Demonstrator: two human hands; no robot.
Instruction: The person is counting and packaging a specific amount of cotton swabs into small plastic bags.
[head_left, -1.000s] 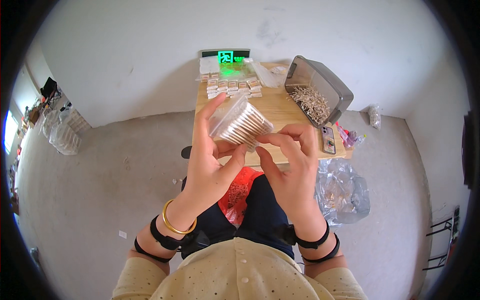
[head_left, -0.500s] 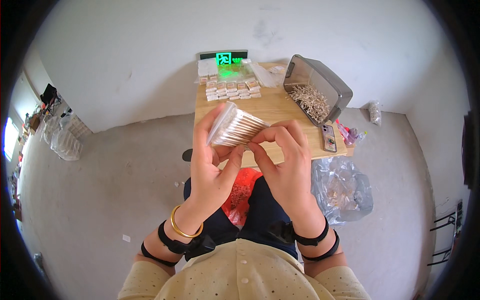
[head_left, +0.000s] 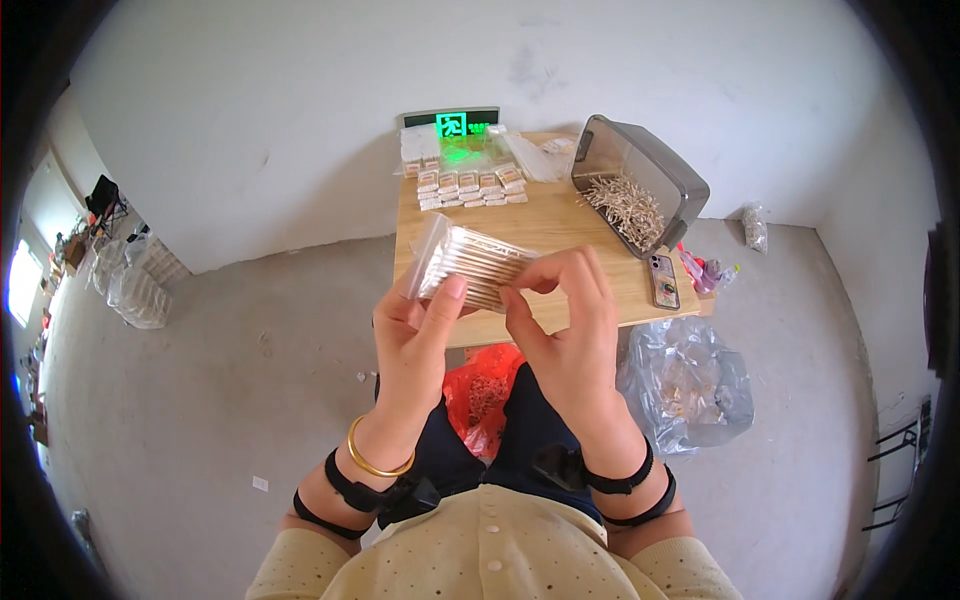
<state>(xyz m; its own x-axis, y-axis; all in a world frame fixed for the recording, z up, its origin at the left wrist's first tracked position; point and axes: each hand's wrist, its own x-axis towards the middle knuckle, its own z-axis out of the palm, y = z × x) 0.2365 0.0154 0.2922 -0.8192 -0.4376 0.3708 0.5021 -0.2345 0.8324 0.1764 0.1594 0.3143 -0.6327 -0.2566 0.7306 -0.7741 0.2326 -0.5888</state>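
A small clear plastic bag of cotton swabs (head_left: 478,262) is held up in front of me, over the near part of the table. My left hand (head_left: 408,345) grips its left side, with the thumb lying across the swabs and the fingers behind. At the bag's right end, my right hand (head_left: 572,345) pinches the edge between thumb and forefinger. The swabs lie side by side, their white tips toward the left. Beyond the bag, packed bags of swabs (head_left: 468,188) stand in stacked rows on the wooden table (head_left: 560,220).
A grey translucent bin (head_left: 672,175) lies tipped on its side with loose swabs (head_left: 625,208) inside. Nearby is a phone (head_left: 663,282). Behind the packs glows a green exit sign (head_left: 452,124). A red bag (head_left: 483,395) sits between my legs; a clear plastic sack (head_left: 690,385) stands right of the table.
The bag has turned more face-up toward me. My left thumb has moved from its lower edge onto its front, while my right hand still pinches the right end.
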